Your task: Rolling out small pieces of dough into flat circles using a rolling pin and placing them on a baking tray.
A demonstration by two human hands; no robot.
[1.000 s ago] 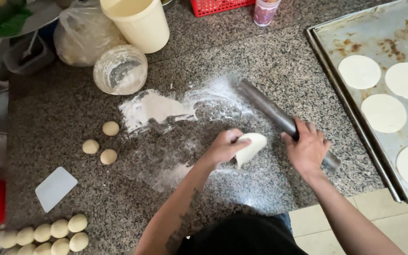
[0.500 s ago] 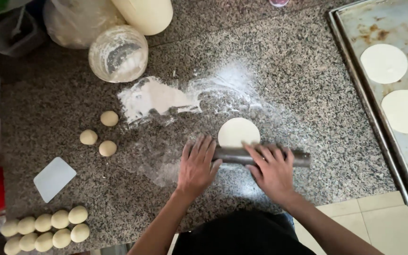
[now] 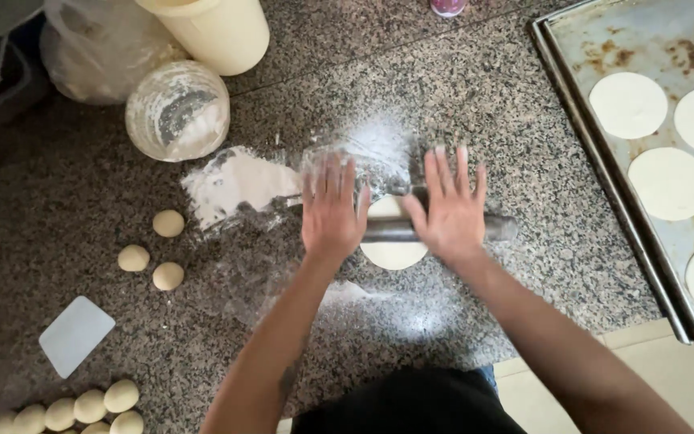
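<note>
1. Head view, hands: the left hand (image 3: 331,210) and the right hand (image 3: 448,207) both lie flat, fingers spread, palms down on a dark rolling pin (image 3: 437,229). Neither grip is clenched; the open palms press on the pin rather than grasping it, a hold that lets it roll under them.
2. Head view, dough: the pin lies across a pale dough disc (image 3: 393,251) on the speckled stone bench (image 3: 524,185), in a dusting of loose flour (image 3: 238,181), likely there to stop sticking.
3. Head view, right: a metal baking tray (image 3: 572,88) holds flat rolled rounds (image 3: 628,104), laid apart from one another.
4. Head view, left: three small dough balls (image 3: 167,223) sit loose, with more grouped at the lower corner (image 3: 90,406), near a pale plastic scraper (image 3: 76,335).
5. Head view, containers: a flour-dusted clear jar (image 3: 177,111) stands beside a cream tub (image 3: 218,32) and a clear plastic bag (image 3: 94,48). No labels are legible.
</note>
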